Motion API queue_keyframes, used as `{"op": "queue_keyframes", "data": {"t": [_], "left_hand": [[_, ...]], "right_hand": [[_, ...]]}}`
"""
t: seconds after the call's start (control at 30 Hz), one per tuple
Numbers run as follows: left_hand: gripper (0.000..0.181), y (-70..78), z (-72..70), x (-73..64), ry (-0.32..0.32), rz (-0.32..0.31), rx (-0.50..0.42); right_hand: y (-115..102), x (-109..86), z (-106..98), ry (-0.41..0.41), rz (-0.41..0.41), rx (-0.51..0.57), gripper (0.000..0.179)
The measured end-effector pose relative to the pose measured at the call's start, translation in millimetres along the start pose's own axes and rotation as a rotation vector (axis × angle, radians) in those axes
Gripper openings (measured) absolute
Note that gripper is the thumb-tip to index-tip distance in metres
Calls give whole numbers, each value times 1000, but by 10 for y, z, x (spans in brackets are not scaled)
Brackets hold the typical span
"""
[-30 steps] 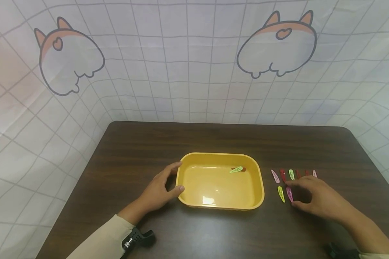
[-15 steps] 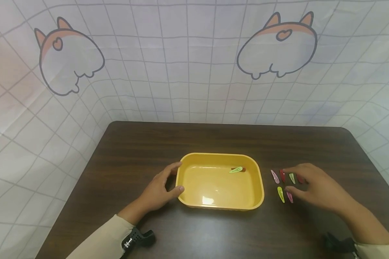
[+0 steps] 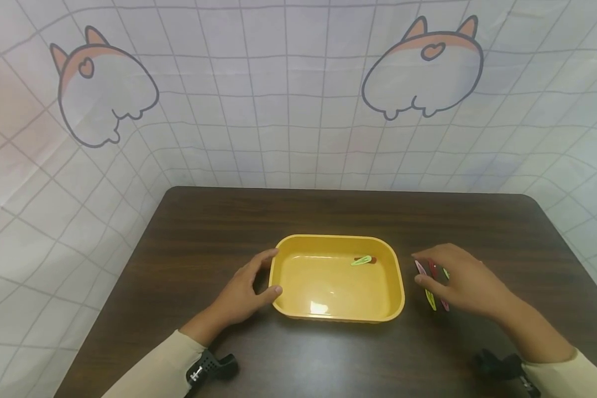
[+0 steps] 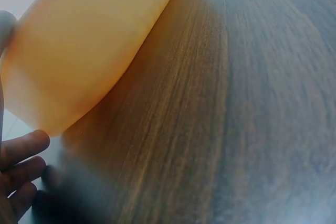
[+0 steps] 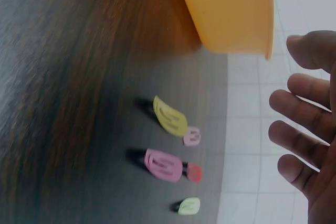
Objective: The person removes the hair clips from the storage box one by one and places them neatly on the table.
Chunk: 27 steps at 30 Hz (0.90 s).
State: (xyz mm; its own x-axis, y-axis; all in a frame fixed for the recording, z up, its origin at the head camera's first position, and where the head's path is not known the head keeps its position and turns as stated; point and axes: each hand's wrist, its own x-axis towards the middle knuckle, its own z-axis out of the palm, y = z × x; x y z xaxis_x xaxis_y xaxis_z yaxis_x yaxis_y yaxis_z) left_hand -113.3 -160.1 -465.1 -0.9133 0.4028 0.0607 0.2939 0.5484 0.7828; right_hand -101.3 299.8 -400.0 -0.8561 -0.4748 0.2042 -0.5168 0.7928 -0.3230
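A yellow plastic tray (image 3: 308,279) sits mid-table. My left hand (image 3: 244,290) touches its left end, thumb tip at the rim and fingers loosely spread along the outside. Inside the tray, a green hair clip (image 3: 361,260) lies across a red hair clip (image 3: 373,260). My right hand (image 3: 460,279) is over the hair clips right of the tray, fingers apart and holding nothing. In the right wrist view, a yellow hair clip (image 5: 170,120), a magenta one (image 5: 164,166), a pale pink one (image 5: 192,136), a red one (image 5: 194,172) and a light green one (image 5: 189,206) show; the hand covers any others.
The dark wooden table (image 3: 219,215) reaches back to a white gridded cloth (image 3: 308,110) with cartoon animal drawings. Black wrist cameras sit on both wrists, the left wrist camera (image 3: 211,369) close to the tabletop.
My right hand has moved left and slightly away from me, over the hair clips towards the tray. My left hand and the tray stay where they were.
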Motion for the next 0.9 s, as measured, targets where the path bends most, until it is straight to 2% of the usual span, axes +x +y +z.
{"op": "queue_keyframes", "data": {"t": [0.4,0.7,0.9], "left_hand": [[75,-2,9,12,0,11,-4],[75,3,4,9,2,7,0],[75,15,-1,8,0,8,-2]], "right_hand": [[-174,212,50,20,-79,31,37],[-312,358,108,14,-54,9,33],[-380,460,141,-41,-22,-5,35]]}}
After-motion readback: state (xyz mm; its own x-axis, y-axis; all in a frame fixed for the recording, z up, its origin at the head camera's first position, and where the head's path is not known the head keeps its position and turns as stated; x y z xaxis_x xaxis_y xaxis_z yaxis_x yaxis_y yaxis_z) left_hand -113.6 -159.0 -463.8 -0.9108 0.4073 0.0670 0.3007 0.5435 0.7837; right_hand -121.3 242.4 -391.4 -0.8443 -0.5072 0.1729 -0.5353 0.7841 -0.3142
